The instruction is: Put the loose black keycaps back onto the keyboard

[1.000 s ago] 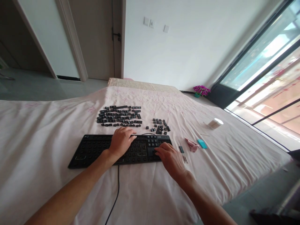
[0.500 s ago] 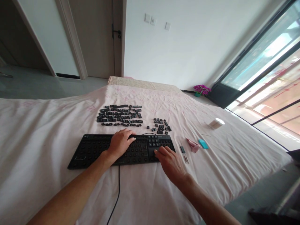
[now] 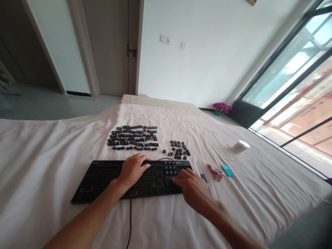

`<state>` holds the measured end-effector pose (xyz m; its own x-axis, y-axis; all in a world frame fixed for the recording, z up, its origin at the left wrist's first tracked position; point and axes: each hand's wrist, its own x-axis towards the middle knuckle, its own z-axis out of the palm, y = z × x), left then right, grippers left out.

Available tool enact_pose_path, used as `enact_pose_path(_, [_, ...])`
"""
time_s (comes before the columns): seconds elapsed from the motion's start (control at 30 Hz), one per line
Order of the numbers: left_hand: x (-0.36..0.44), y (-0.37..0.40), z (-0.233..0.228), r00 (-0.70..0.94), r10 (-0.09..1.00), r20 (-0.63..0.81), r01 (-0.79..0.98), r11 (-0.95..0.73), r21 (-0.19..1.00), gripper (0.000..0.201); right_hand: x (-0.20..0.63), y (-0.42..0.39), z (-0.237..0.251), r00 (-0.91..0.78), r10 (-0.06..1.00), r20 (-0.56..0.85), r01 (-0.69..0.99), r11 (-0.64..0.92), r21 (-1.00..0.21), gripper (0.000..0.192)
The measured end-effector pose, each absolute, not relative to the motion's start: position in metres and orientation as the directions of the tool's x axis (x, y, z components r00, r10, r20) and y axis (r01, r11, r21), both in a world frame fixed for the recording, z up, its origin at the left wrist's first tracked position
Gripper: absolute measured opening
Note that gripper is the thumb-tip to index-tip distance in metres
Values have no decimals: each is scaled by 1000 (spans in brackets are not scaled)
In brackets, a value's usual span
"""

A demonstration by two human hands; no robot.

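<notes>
— So, where does the keyboard point(image 3: 109, 178) lie?

— Flat on the pink bedsheet point(image 3: 38, 166), at the centre of the frame, most of its keycaps stripped off. A small block of caps remains near its right end. Its black cable point(image 3: 129, 221) runs toward 6 o'clock.

— And the hands?

— The left hand point(image 3: 132, 170) rests palm down on the middle of the board, fingers loosely spread and pointing toward 2 o'clock, gripping nothing. The right hand point(image 3: 193, 188) lies at 4 o'clock from it, over the board's right end, fingers extended toward 10 o'clock, tips touching the bare key bed just below the remaining caps. Whether a cap sits under those fingertips cannot be told.

— What surrounds them?

— At 12 o'clock from the left hand, the loose keycaps point(image 3: 133, 137) lie in rows; a smaller cluster point(image 3: 178, 149) sits at 1 o'clock. At 3 o'clock, just beside the right hand, lie a pink cloth point(image 3: 215, 170) and a turquoise block point(image 3: 227, 171). Farther out toward 2 o'clock stands a white cup point(image 3: 240, 146).
</notes>
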<state>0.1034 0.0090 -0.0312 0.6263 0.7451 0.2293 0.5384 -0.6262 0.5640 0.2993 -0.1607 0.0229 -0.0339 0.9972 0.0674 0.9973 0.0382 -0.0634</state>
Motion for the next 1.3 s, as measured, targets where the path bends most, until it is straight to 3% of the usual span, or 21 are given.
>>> enact_pose_path(0.1, [103, 10, -29, 634, 743, 214, 530, -619, 579, 17, 319, -122, 37, 32, 988, 153, 978, 1, -210, 32])
enact_pose_path(0.17, [102, 10, -29, 633, 742, 220, 525, -621, 582, 17, 327, -92, 35, 51, 976, 213, 976, -4, -216, 28])
enact_pose_path(0.4, [103, 10, -34, 627, 743, 237, 529, -628, 571, 18, 329, -28, 11, 22, 990, 138, 998, -30, 51, 16])
enact_pose_path(0.83, [102, 10, -33, 632, 735, 245, 526, -639, 562, 17, 318, -11, 16, 26, 998, 64, 995, -32, 100, 15])
enact_pose_path(0.93, [101, 9, -32, 636, 733, 240, 526, -640, 561, 18, 311, -38, 27, 31, 995, 98, 999, -33, 25, 17])
enact_pose_path(1.03, [101, 9, -33, 634, 735, 241, 534, -641, 551, 18, 302, -85, 32, -12, 982, 188, 982, 47, -183, 16])
enact_pose_path(1.1, [101, 10, -34, 633, 733, 248, 535, -646, 544, 19, 295, -116, 30, -12, 983, 183, 965, 59, -256, 14])
enact_pose_path(1.3, [101, 9, -36, 626, 733, 266, 538, -653, 533, 18, 285, -161, 17, 18, 995, 94, 965, 7, -260, 14])
